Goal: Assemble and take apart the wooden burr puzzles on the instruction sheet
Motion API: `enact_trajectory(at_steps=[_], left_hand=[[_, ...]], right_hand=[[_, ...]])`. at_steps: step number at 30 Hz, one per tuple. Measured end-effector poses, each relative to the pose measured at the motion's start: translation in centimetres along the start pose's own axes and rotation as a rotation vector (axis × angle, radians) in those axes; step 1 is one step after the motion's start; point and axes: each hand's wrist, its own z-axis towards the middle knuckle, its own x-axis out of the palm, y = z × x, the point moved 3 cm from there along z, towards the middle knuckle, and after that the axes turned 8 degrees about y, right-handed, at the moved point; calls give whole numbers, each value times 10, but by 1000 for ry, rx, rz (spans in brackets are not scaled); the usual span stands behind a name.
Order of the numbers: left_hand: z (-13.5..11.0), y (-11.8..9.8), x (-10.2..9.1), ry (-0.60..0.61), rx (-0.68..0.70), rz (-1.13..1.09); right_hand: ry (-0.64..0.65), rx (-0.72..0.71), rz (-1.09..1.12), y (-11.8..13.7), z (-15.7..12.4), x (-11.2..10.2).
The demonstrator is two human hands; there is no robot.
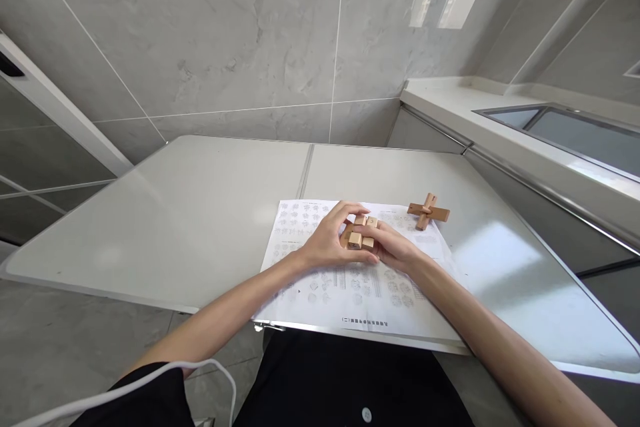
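Head view: left hand (334, 238) and right hand (395, 248), fingers curled round wooden blocks (355, 239), holding them over paper (310, 310), left of wooden cross (427, 212); possibly slipping apart under uneven finger pressure.

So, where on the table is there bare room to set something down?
The widest bare patch of the table lies left of the paper; another lies right of the wooden cross, toward the right edge. It is crowded on the paper, where the left hand and right hand hold wooden blocks.
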Motion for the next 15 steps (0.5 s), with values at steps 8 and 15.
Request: enact_trajectory(at_steps=[8,15], left_hand=[[0,1,-1,-12,-94,-185],[3,2,-9,10,-105,-524]], right_hand=[[-36,-58,24,7,-3,-3],[-18,-122,40,19,-12,-6]])
